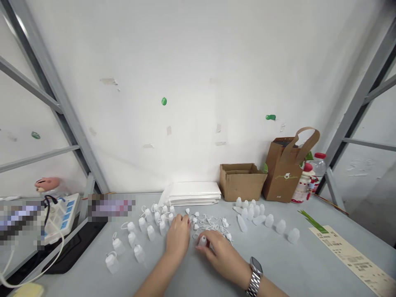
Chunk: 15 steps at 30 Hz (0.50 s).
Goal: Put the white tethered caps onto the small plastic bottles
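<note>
My right hand (220,252), with a metal watch on its wrist, is closed round a small white plastic bottle (202,241) on the grey table. My left hand (178,235) reaches into a heap of small white caps with loops (210,225); its fingertips are curled down among them, and whether they pinch one is hidden. Several capped white bottles (139,252) stand to the left of my left hand. Several uncapped bottles (256,212) stand and lie to the right.
At the back of the grey table (291,268) are a stack of white bags (193,193), an open cardboard box (241,180), a brown paper bag (286,169) and drink bottles (311,175). A printed paper strip (349,258) lies right. A power strip (60,214) and cables sit left.
</note>
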Tool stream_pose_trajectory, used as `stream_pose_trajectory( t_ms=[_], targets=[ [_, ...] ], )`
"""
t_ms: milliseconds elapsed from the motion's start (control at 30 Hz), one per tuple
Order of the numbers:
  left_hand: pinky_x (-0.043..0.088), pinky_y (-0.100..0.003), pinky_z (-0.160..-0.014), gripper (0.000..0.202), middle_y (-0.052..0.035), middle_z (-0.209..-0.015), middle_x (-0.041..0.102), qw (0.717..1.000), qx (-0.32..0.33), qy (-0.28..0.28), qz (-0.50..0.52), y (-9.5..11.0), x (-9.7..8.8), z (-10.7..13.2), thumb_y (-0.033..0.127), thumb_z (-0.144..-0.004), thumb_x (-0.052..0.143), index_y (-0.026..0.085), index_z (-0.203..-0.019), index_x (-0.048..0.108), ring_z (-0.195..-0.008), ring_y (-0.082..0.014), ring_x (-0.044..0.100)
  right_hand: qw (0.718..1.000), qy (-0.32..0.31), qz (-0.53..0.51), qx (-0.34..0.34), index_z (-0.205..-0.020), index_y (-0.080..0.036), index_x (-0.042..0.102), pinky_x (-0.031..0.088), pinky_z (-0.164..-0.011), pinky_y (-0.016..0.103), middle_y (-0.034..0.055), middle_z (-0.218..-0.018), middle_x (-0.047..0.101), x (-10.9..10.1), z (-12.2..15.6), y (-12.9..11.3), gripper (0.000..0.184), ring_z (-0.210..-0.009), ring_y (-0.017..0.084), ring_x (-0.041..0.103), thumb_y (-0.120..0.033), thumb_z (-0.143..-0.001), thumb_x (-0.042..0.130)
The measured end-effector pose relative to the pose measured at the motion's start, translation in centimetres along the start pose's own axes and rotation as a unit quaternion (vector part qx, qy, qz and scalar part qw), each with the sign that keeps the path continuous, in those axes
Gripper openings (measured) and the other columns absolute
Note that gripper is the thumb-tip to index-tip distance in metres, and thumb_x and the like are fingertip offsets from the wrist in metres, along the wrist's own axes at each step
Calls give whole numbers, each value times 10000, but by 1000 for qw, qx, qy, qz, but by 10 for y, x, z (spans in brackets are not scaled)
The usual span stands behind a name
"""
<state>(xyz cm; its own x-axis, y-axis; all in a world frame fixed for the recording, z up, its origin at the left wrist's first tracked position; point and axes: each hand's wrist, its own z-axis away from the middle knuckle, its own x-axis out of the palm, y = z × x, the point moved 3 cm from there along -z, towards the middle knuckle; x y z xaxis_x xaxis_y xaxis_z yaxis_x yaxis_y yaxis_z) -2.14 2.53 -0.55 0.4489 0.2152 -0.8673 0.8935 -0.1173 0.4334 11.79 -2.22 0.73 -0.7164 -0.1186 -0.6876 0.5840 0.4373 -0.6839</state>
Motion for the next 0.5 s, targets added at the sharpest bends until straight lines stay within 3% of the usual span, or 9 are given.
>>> stream_pose_trajectory(
  t_ms=[133,233,367,500],
  targets=[
    [417,-382,-745,227,-81,-862,568,994,-10,28,101,1,-4,0,227,-827,364,188,-799,586,-861,-252,545,991,35,-114,60,-971,-212,526,423,-626,248,-17,-669,609,-8,-4,6,179,-645,156,579,-308,-901,392],
    [429,-382,-768,217,-61,-879,562,977,-18,36,210,3,-6,-1,333,-820,393,202,-803,565,-831,-223,563,980,79,-167,77,-983,-195,510,434,-615,247,-15,-679,589,-11,-8,12,215,-634,155,586,-352,-895,392],
    [479,-345,-676,271,-61,-841,621,927,-40,-4,373,7,-7,-3,450,-763,462,191,-773,540,-819,-221,610,983,133,-105,65,-797,-180,592,404,-624,241,-2,-716,539,-15,-12,16,157,-660,153,516,-308,-836,510],
    [500,-309,-645,314,-92,-872,684,859,-56,-64,505,16,-9,0,479,-724,532,168,-757,550,-851,-219,637,987,115,-79,78,-690,-169,608,363,-575,224,-20,-642,509,-12,-13,14,154,-614,137,463,-270,-798,567]
  ],
)
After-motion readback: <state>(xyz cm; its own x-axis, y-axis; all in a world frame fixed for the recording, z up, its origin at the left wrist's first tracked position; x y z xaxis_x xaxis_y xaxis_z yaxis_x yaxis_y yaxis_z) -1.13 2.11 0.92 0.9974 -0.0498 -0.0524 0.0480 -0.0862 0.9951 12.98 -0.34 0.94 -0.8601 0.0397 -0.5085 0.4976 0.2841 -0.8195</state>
